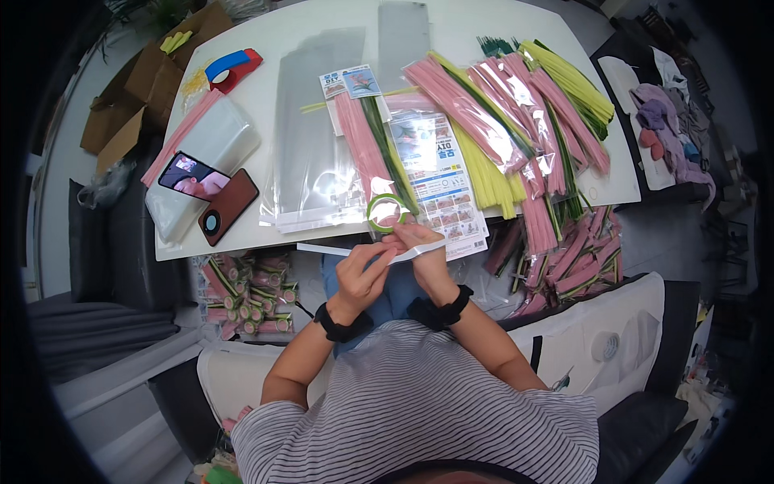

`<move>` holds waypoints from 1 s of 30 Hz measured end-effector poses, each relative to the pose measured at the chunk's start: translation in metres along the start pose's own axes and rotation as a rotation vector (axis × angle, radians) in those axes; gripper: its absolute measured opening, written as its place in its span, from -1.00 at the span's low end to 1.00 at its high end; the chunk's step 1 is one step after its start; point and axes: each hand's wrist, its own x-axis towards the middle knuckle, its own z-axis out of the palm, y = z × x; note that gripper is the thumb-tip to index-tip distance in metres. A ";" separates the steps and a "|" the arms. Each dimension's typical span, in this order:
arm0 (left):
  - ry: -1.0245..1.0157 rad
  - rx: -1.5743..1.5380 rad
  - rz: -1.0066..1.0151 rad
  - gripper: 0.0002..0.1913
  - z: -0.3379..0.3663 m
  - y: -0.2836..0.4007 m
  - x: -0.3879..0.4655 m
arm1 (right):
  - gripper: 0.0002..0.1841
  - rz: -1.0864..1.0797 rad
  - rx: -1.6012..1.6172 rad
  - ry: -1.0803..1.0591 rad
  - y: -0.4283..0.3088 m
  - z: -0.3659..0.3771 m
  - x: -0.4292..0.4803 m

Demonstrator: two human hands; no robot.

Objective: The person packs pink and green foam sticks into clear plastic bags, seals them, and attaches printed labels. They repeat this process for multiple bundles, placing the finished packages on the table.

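Note:
My left hand (358, 279) and my right hand (428, 254) meet at the table's near edge. A narrow white strip (317, 248) runs behind my left fingers and across my right palm; my left fingertips pinch it. My right fingers hold the lower end of a clear plastic packet (369, 145), though their exact grip is partly hidden. Inside the packet lie pink and green pipe cleaners, and a roll of green tape (387, 213) is at its near end. A printed header card (361, 81) tops the packet. Printed instruction sheets (432, 175) lie beside it.
Flat clear bags (314, 133) lie left of the packet. Filled packets (471, 115) and yellow pipe cleaners (568, 85) crowd the right. A phone (192, 176), brown case (230, 207) and red-blue tape dispenser (233, 69) are at left. Below the table are more packets (583, 260).

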 end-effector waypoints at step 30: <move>-0.086 -1.537 -1.466 -0.60 -0.004 -0.021 -0.016 | -0.66 -1.152 -1.412 -0.177 -0.023 -0.007 -0.040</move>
